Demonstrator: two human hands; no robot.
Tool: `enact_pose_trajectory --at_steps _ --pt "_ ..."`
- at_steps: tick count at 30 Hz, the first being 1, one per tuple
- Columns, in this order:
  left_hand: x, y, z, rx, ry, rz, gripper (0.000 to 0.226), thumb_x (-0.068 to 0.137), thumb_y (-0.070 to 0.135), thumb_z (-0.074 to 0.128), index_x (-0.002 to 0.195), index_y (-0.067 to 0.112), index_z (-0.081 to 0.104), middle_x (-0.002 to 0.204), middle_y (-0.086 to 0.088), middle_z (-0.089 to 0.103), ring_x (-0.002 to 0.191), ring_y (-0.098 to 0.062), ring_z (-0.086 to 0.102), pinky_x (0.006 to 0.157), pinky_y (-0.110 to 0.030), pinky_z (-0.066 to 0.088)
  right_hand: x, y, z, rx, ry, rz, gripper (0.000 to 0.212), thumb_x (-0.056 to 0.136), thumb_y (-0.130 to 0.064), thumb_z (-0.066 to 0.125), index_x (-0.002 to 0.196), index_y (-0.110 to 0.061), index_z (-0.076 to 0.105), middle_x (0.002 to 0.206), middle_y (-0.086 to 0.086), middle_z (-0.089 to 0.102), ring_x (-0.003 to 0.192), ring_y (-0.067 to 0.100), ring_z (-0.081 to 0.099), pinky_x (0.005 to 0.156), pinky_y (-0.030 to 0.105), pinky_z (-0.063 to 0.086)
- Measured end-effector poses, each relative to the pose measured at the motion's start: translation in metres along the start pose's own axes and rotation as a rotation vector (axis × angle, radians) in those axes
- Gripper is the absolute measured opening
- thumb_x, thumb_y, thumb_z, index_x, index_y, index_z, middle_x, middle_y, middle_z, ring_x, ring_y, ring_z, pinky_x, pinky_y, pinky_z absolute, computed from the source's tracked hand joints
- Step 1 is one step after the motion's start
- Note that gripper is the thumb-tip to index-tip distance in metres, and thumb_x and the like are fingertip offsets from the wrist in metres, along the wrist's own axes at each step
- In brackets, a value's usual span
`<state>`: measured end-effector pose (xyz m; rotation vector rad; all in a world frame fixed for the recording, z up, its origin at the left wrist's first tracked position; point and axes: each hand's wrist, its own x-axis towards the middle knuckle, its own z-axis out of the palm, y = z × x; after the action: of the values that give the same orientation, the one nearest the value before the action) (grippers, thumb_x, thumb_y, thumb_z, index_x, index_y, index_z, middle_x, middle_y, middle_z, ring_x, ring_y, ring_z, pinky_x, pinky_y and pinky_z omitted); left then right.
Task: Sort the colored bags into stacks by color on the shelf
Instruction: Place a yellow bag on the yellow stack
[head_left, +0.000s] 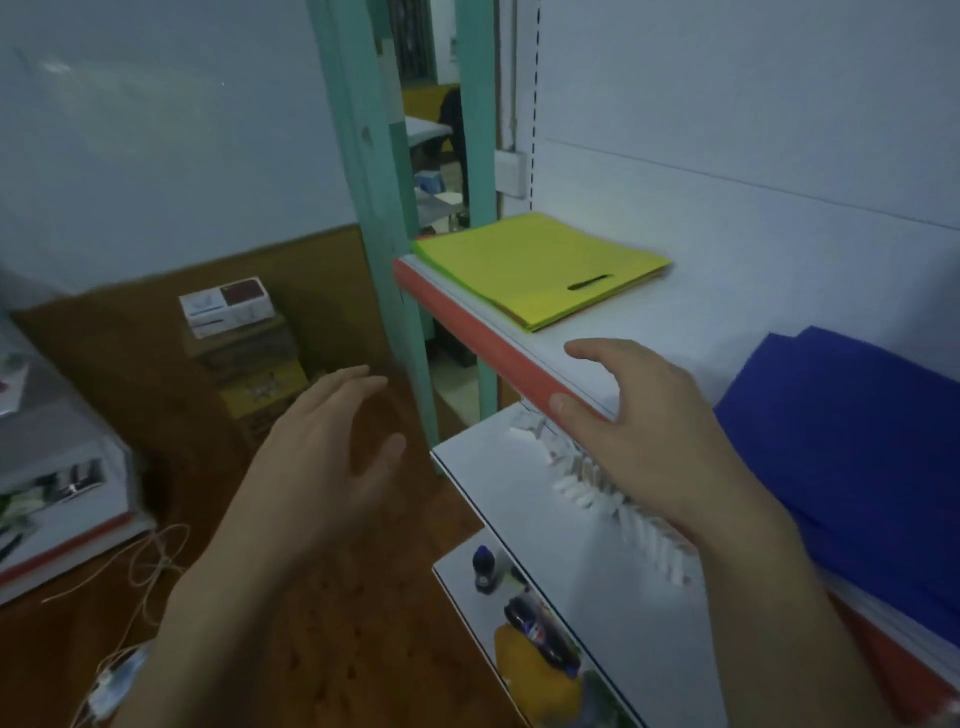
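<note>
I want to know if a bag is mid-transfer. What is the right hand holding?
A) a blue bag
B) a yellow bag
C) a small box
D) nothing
D: the right hand is open and empty at the red front edge of the shelf, between the yellow bags and the blue bags, which both lie flat on it.

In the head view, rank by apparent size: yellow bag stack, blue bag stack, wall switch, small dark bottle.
1. blue bag stack, though nearer and cropped.
2. yellow bag stack.
3. wall switch and small dark bottle look alike.
</note>
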<state>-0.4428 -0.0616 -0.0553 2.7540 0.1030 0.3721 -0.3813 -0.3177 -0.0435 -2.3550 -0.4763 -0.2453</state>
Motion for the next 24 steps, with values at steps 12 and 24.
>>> enact_pose_trajectory --at_steps 12,24 --pt "0.217 -0.041 0.047 -0.176 -0.020 0.424 0.050 0.093 0.041 0.062 0.138 0.020 0.055 0.146 0.003 0.049 0.134 -0.013 0.043 0.106 -0.031 0.033 0.086 0.034 0.039 -0.164 0.114 0.307 0.060 0.091 -0.051 0.059 0.146 -0.040 0.037 0.146 -0.021 0.040 0.133 0.002 0.036 0.096 0.017 0.025" --pt "0.359 -0.051 0.102 -0.005 -0.382 0.664 0.095 0.075 0.085 0.001 0.151 0.036 0.029 0.160 -0.003 0.021 0.148 -0.020 0.013 0.117 -0.046 0.021 0.163 0.025 0.084 -0.145 0.410 0.742 0.053 0.090 -0.055 0.056 0.139 -0.040 0.039 0.102 -0.011 0.063 0.094 0.009 0.059 0.083 0.035 0.050"
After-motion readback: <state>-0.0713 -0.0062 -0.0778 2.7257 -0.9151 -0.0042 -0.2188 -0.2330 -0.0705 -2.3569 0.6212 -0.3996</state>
